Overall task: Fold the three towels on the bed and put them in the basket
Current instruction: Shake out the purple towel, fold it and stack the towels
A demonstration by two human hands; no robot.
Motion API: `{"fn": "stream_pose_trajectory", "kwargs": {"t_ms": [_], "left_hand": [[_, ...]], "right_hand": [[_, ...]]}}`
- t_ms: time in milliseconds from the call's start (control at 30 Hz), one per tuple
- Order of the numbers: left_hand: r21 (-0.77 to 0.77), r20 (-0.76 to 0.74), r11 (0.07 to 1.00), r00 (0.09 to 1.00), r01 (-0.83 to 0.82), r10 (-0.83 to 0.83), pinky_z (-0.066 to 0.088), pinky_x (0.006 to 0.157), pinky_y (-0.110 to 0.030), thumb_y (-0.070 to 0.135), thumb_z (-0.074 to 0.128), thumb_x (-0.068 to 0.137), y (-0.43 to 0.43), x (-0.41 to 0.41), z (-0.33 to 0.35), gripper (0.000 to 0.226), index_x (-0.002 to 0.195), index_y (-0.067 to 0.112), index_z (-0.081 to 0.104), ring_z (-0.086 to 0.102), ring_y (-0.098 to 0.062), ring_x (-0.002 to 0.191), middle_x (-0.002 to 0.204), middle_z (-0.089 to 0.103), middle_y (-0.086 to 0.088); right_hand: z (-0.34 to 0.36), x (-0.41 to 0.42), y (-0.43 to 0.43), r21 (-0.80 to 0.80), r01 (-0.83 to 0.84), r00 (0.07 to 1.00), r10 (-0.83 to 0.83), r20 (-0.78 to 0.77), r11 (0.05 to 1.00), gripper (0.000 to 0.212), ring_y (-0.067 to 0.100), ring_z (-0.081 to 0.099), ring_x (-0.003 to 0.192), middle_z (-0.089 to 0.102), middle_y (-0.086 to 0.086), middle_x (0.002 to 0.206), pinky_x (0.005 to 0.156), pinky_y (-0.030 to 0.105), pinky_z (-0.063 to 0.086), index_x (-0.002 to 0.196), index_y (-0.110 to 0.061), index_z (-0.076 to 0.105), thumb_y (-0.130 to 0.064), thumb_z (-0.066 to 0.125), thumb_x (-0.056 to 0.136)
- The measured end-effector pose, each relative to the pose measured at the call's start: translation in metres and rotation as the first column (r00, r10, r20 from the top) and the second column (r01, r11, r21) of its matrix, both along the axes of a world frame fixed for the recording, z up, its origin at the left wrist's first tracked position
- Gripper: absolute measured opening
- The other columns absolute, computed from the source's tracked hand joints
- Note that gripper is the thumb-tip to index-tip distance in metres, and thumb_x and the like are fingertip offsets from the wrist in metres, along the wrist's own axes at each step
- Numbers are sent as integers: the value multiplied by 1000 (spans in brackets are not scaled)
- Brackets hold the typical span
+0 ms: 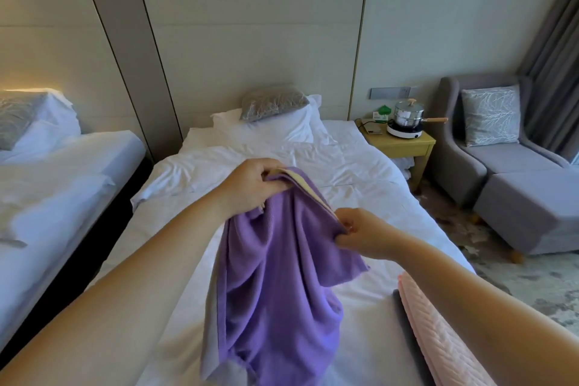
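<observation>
2 grips, left hand [250, 188] and right hand [363, 235], pinch the purple towel [275, 291] hanging below them.

No text, label, brand or number can be read. The small green-and-white card [383, 113] on the yellow wooden bedside table [404, 143] is too small to be made out.

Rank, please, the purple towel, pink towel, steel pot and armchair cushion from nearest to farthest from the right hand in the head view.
1. Purple towel: pinched by the right hand.
2. Pink towel: on the bed, beside the right forearm.
3. Steel pot: on the bedside table.
4. Armchair cushion: far right, beyond the table.
</observation>
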State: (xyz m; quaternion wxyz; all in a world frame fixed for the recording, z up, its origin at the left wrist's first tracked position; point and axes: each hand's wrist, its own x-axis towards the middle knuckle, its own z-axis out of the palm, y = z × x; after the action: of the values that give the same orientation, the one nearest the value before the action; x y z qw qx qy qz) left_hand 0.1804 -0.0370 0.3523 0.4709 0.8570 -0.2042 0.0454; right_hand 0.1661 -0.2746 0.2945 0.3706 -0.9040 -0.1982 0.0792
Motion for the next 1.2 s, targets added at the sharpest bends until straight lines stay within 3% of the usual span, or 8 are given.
{"fn": "stream_pose_trajectory", "kwargs": {"t_ms": [167,300,467,633,733,900,1033,1200], "left_hand": [[-59,146,994,985,-88,96,42,71,-4,3,66,87,34,8,38,14,94,14,70,58,9,73,87,68,3],[-83,165,991,980,-102,115,43,77,-6,3,67,86,47,0,23,24,94,26,70,60,8,82,85,71,17],[-53,163,983,969,-177,183,42,74,-9,8,68,86,58,-1,-14,27,87,35,65,61,8,80,83,69,22],[68,141,967,962,-245,234,50,83,-39,29,70,85,69,-2,-30,7,89,30,65,64,-15,87,86,69,6],[177,131,965,976,-195,173,50,79,-48,34,71,83,70,-4,-32,15,89,25,62,63,-22,83,83,66,0],[410,162,894,979,-178,121,47,70,-40,34,75,78,67,-3,-35,24,78,30,52,56,-16,75,78,56,6],[616,163,748,969,-247,185,41,63,-31,31,69,79,65,-2,-41,32,66,33,40,53,-16,80,82,49,10],[677,209,653,939,-340,272,35,59,-27,35,63,80,72,-5,-49,23,70,35,43,54,-15,82,89,54,12]], "right_hand": [[10,7,-20,-239,1,999,9,43,971,8,7,46,67,47,-12,70,59,12,37,71,-14,57,-16,61,77],[16,8,-20,11,154,984,-152,-95,988,48,6,56,63,64,-6,67,62,18,42,72,-16,67,-59,50,86],[17,8,-19,7,224,939,-218,266,975,21,6,49,63,57,-11,68,57,10,38,65,-29,59,-28,70,82],[30,5,-32,-100,179,939,-139,313,979,31,6,53,79,59,-10,96,66,15,39,95,-37,59,-8,59,85],[43,3,-39,-141,193,942,-143,304,971,36,13,56,80,58,-9,94,65,25,46,106,-36,54,-5,48,89],[65,1,-50,-265,232,931,-134,341,936,25,20,59,89,63,0,101,80,41,52,99,-27,61,-10,44,94],[76,-4,-60,-249,234,915,-126,382,940,16,20,59,83,65,-1,93,76,39,53,99,-26,62,-17,48,96],[79,-5,-71,-290,274,897,-135,421,917,22,23,61,86,66,2,94,76,34,51,104,-22,61,-17,41,99]]}}
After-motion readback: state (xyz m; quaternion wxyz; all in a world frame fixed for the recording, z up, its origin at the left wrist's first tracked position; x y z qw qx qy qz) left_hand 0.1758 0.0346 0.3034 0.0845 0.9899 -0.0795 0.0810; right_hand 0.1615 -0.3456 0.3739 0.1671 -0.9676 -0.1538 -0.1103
